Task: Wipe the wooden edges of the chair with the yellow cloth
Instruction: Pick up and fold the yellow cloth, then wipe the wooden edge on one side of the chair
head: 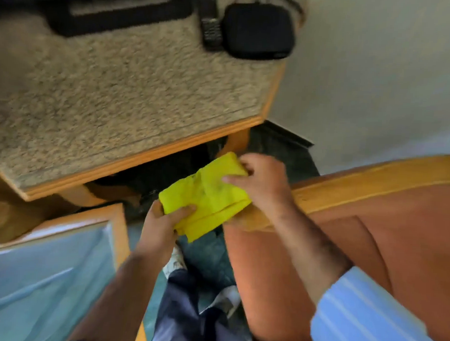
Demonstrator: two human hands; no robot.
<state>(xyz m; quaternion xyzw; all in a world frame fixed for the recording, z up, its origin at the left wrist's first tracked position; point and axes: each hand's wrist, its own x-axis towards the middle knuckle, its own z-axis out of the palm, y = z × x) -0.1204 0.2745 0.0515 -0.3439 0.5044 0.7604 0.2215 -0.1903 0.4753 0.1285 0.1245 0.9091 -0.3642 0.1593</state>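
A folded yellow cloth [209, 195] is held in the middle of the view, over the near end of the chair's wooden top rail [373, 182]. My left hand [162, 227] pinches the cloth's lower left corner between thumb and fingers. My right hand [259, 182] grips its upper right side, with the wrist crossing the rail. The chair [385, 241] has orange-brown upholstery below the light wooden edge and fills the right side of the view.
A speckled stone-top table with a wooden rim [147, 156] stands ahead on the left, carrying a black box [258, 30] and a remote [210, 28]. A wood-framed glass surface [46, 271] is at lower left. A pale wall [377, 74] is to the right.
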